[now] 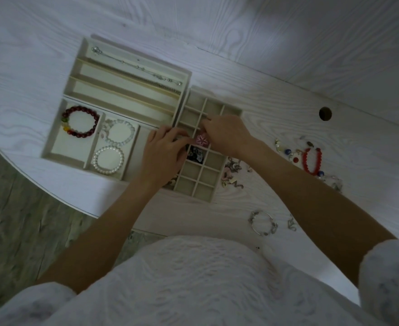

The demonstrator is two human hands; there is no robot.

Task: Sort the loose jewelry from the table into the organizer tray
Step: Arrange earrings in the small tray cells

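Nearest, the person's pale knitted top fills the bottom of the view, and both bare forearms reach up from it toward the trays. Just beyond, on the white table (276,109), lies a silver bangle (263,222) with small charms, flat and alone, with one small silver piece (292,224) just to its right.

Farther on stands the grid tray (213,170), its long axis running from the near edge away and slightly left (its small square cells come three across). The left hand (164,152) and the right hand (226,135) meet over its middle cells, fingers curled together around a pink flower piece (202,140); whether either hand actually pinches it cannot be told, since the fingertips hide each other. One cell just below holds a dark, unclear item (195,153).

Right of the grid tray, a tangle of loose charms (232,171) touches its wall, and farther right a red bead bracelet (312,161) lies among scattered beads too small to count.

Left of the hands, a bracelet tray (52,147) holds three bracelets: one dark red (80,121), two white (110,147). Behind it, the long-slot tray (80,57) points its slots left to right; two chains (137,64) show in them.
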